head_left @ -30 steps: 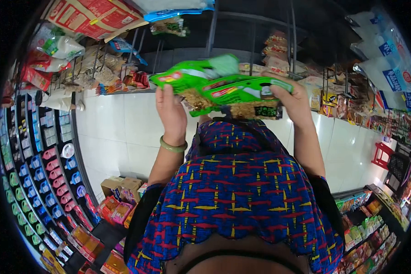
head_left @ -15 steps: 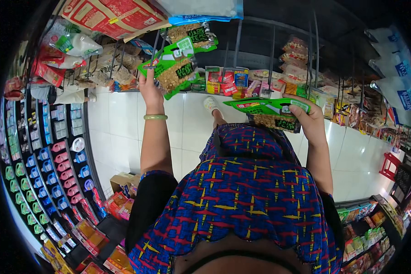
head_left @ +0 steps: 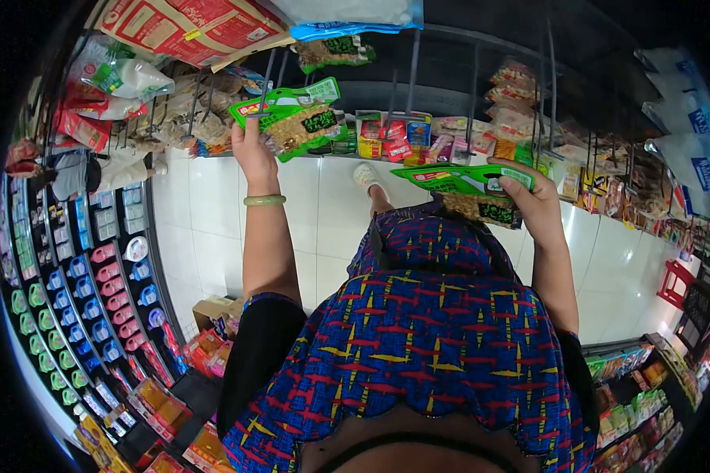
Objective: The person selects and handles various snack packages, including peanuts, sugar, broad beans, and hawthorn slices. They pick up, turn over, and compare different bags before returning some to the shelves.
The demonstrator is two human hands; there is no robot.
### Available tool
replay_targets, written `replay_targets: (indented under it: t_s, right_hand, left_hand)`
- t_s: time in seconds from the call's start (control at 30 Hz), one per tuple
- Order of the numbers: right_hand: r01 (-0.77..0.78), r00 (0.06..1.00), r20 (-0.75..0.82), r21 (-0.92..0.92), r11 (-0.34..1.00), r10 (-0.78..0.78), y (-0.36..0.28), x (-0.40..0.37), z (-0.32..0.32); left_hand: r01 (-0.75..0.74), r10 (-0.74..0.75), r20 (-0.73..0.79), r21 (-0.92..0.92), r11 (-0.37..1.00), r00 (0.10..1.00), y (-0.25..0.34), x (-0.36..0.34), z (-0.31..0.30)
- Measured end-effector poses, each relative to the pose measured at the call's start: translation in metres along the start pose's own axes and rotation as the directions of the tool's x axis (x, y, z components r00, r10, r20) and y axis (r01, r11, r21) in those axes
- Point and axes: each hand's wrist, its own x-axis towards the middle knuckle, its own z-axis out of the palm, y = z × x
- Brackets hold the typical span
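My left hand (head_left: pixel 254 164), with a pale green bangle on the wrist, is raised at the rack with fingers closed at the left end of a green snack packet (head_left: pixel 300 130). That packet has a clear window showing brown, crumbly pieces and lies across the tip of a metal hook (head_left: pixel 270 77). A similar green packet (head_left: pixel 333 54) is farther back on the rack. In my right hand (head_left: pixel 535 206), another green packet (head_left: pixel 481 206) is gripped at its right end, thumb on top, held roughly level in front of my body.
Metal hooks carry a large red-and-tan bag (head_left: pixel 193 30), a blue-and-white bag (head_left: pixel 355 17) and many snack packs. Bottles of detergent (head_left: pixel 106 276) line the left shelves, where another person (head_left: pixel 79 175) stands. A cardboard box (head_left: pixel 213 314) sits behind on the left; a red stool (head_left: pixel 674 284) is at right.
The packet at my left hand has tipped flatter and moved slightly away from the one behind it, which now shows separately. My right hand and its packet have barely moved.
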Motion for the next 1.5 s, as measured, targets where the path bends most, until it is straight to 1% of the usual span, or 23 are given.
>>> replay_targets:
  t_s: [0.17,0.33,0.47,0.57,0.63,0.67,0.7,0.77,0.83,0.87,0.9,0.97,1.0,1.07,1.13,1.2,1.23,1.27,1.33,1.37,1.43,1.47,1.5]
  right_hand:
    - [0.000,1.000,-0.030,0.009,1.000,0.001,0.002,-0.006,-0.007]
    - [-0.046,0.997,-0.054,0.061,0.997,0.050,0.005,-0.012,-0.010]
    - [-0.037,0.997,-0.059,0.046,0.998,0.040,0.006,-0.013,-0.010]
    - [0.001,0.999,-0.039,0.017,1.000,0.000,0.006,-0.012,-0.008]
    - [-0.019,0.999,-0.032,0.033,0.999,0.020,0.003,-0.013,-0.005]
    - [-0.039,0.999,-0.023,0.050,0.998,0.040,0.001,-0.014,-0.003]
    - [-0.039,0.999,-0.026,0.050,0.998,0.040,-0.001,-0.014,-0.003]
    - [-0.061,0.998,-0.014,0.055,0.997,0.062,-0.005,-0.015,-0.003]
    - [-0.052,0.998,-0.015,0.093,0.994,0.053,-0.006,-0.014,-0.003]
    - [-0.044,0.999,-0.013,0.127,0.991,0.046,-0.006,-0.013,-0.003]
    - [-0.044,0.999,-0.020,0.131,0.990,0.047,-0.005,-0.010,-0.003]
    - [0.000,1.000,0.023,0.096,0.995,-0.002,0.000,-0.002,0.000]
    - [-0.014,1.000,0.026,0.095,0.995,0.011,0.002,0.000,0.005]
    - [-0.011,0.994,0.109,0.124,0.992,-0.003,0.001,0.010,0.014]
    - [0.000,0.990,0.141,0.177,0.984,-0.025,0.008,0.017,0.027]
    - [0.061,0.989,0.103,0.342,0.938,-0.102,0.004,0.022,0.041]
    - [0.012,0.994,0.091,0.398,0.917,-0.053,0.008,0.024,0.044]
    - [0.013,0.994,0.094,0.399,0.917,-0.055,0.007,0.025,0.045]
    - [-0.027,0.989,0.143,0.355,0.935,-0.026,0.005,0.027,0.049]
    - [-0.026,0.989,0.145,0.354,0.935,-0.028,0.003,0.028,0.055]
    - [0.046,0.977,0.183,0.318,0.947,-0.109,-0.002,0.028,0.064]
    - [0.050,0.976,0.187,0.318,0.947,-0.115,-0.002,0.028,0.063]
    - [0.023,0.985,0.151,0.362,0.932,-0.083,0.001,0.029,0.063]
  left_hand:
    - [-0.004,0.005,-0.016,0.057,0.998,1.000,-0.003,0.009,-0.005]
    - [0.056,-0.048,-0.051,0.167,0.984,0.998,0.001,0.005,0.003]
    - [0.018,-0.010,-0.055,0.146,0.989,0.998,-0.012,0.031,0.013]
    - [0.064,-0.061,-0.033,0.093,0.994,0.998,-0.014,0.049,0.042]
    - [-0.069,0.061,0.105,0.074,0.995,0.993,-0.021,0.055,0.058]
    - [-0.068,0.060,0.106,0.072,0.995,0.993,-0.026,0.057,0.062]
    - [-0.045,0.042,0.025,0.125,0.991,0.999,-0.033,0.057,0.063]
    - [-0.096,0.124,-0.075,0.301,0.949,0.989,-0.060,0.046,0.050]
    - [0.226,-0.152,-0.278,0.258,0.939,0.948,-0.067,-0.002,0.053]
    - [0.231,-0.221,-0.085,0.140,0.963,0.972,-0.077,-0.034,0.051]
    - [0.345,-0.368,0.281,0.129,0.930,0.886,-0.078,-0.054,0.041]
    - [0.275,-0.268,0.520,0.066,0.959,0.811,-0.042,-0.118,0.086]
    - [0.286,-0.280,0.513,0.069,0.956,0.811,-0.036,-0.126,0.083]
    - [0.490,-0.421,0.718,0.128,0.862,0.554,-0.028,-0.131,0.077]
    - [0.486,-0.418,0.718,0.127,0.865,0.557,-0.019,-0.123,0.070]
    - [0.553,-0.317,0.641,-0.203,0.808,0.699,-0.004,-0.123,0.068]
    - [0.466,-0.302,0.548,-0.187,0.865,0.780,0.009,-0.132,0.077]
    - [0.463,-0.300,0.546,-0.187,0.866,0.782,0.009,-0.134,0.071]
    - [0.387,-0.356,0.531,0.056,0.920,0.769,0.003,-0.134,0.055]
    - [0.385,-0.354,0.530,0.055,0.921,0.771,0.001,-0.132,0.049]
    - [0.408,-0.319,0.453,-0.111,0.906,0.832,-0.001,-0.125,0.045]
    - [0.402,-0.314,0.452,-0.112,0.909,0.835,0.002,-0.119,0.043]
    - [0.387,-0.303,0.356,-0.192,0.902,0.884,0.008,-0.109,0.041]
